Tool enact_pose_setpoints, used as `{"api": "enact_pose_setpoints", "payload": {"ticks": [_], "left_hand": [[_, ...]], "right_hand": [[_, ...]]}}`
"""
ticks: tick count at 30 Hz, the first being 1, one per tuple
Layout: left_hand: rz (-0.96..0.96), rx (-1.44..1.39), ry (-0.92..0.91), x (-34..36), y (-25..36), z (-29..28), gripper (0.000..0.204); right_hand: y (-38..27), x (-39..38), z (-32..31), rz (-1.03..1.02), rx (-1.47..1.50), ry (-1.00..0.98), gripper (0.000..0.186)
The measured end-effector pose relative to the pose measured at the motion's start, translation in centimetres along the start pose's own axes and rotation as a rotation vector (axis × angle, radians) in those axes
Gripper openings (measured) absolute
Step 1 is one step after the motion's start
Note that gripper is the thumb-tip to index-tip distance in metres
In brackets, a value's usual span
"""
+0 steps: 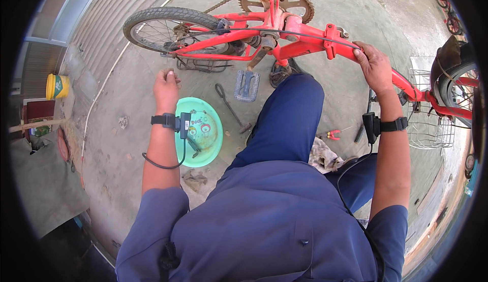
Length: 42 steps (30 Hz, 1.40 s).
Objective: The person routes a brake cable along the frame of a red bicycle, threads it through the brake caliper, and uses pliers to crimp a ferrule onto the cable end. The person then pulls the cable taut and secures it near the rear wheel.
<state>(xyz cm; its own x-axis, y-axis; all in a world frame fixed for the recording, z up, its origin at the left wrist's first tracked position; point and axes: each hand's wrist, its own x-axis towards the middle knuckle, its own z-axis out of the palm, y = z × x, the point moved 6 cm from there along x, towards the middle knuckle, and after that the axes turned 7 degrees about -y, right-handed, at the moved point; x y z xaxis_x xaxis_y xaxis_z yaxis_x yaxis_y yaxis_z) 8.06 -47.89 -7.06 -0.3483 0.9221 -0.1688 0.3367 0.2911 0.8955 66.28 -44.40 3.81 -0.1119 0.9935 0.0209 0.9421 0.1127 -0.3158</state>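
A red bicycle [305, 40] lies across the view in front of me, its small rear wheel [170, 13] at the left and its chainring [300, 2] at the far side. My right hand [375, 67] is closed round the red frame tube, to the right of a clamp-like joint. Just below the rear wheel is my left hand [166, 83], apart from the bike. Its fingers are curled in, and whatever may be in them is hidden. A grey pedal [247, 85] hangs beneath the frame between my hands.
Below my left hand stands a mint-green basin [212, 142] with a tool in it. A dark rod-like tool [227, 108] and red-handled pliers [333, 134] lie on the concrete. A rag [325, 156] is by my knee, a wire basket [432, 129] right, a yellow bucket [57, 86] far left.
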Motion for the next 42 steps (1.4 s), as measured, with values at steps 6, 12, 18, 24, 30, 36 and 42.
{"api": "enact_pose_setpoints", "payload": {"ticks": [6, 12, 18, 24, 30, 36, 42], "left_hand": [[0.036, 0.159, -0.092, 0.8, 0.2, 0.5, 0.026], [0.245, 0.465, 0.091, 0.2, 2.1, -0.9, 0.022], [0.308, 1.001, 0.071, -1.8, 1.8, -2.2, 0.016], [0.402, 1.004, -0.015, -4.1, 0.3, -0.9, 0.013], [0.246, 0.907, 0.105, -6.3, -0.3, -2.1, 0.019], [0.173, 0.415, 0.176, -4.2, 0.7, -5.4, 0.022], [0.143, -0.341, 0.296, -4.3, 3.2, -9.0, 0.021]], "right_hand": [[0.2, 0.0, 0.0, -0.006, -0.012, -0.010, 0.036], [0.5, 0.0, 0.2, -0.031, -0.020, 0.007, 0.038], [0.6, 0.0, 0.2, -0.048, -0.007, 0.021, 0.038], [0.5, 0.0, 0.0, -0.041, 0.028, 0.011, 0.041], [0.9, 0.1, -0.2, -0.061, 0.067, 0.039, 0.046], [-0.4, 0.0, -1.2, -0.034, 0.202, 0.129, 0.044], [-11.6, -0.7, -2.5, -0.399, -0.031, 0.451, 0.036]]}}
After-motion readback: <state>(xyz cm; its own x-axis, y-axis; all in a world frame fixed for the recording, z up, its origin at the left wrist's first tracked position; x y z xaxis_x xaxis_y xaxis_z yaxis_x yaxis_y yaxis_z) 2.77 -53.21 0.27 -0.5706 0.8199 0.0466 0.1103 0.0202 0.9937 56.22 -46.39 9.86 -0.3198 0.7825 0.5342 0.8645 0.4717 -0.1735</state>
